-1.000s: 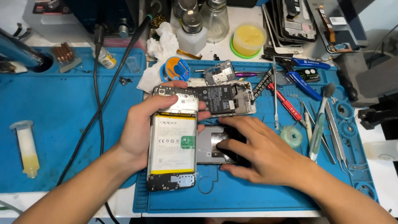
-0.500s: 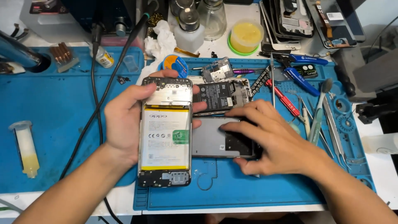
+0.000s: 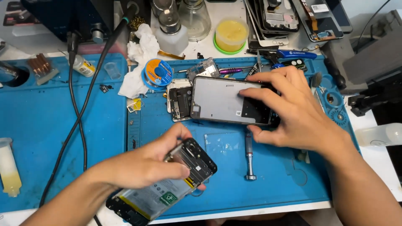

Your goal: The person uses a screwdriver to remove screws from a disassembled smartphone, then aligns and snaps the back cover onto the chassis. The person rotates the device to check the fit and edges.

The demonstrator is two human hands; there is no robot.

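My left hand [image 3: 142,165] grips an opened phone body [image 3: 167,188] with its battery showing, tilted low near the front edge of the blue mat [image 3: 58,121]. My right hand [image 3: 295,111] holds a grey phone back cover [image 3: 228,100] by its right end, lifted over the middle of the mat. Under the cover's left end lies a circuit board part [image 3: 179,100]. A small screwdriver [image 3: 249,155] lies on the mat below my right hand.
A solder spool [image 3: 158,72], crumpled white tissue [image 3: 140,54], glass bottles [image 3: 197,16] and a yellow paste tub [image 3: 231,34] stand behind. Black cables [image 3: 79,113] cross the left mat. Stacked phone parts [image 3: 276,16] and tools sit at back right; a syringe [image 3: 8,167] far left.
My left hand has pulled the phone body down toward the front edge and tilted it. My right hand has lifted the grey back cover away and moved it up and right.
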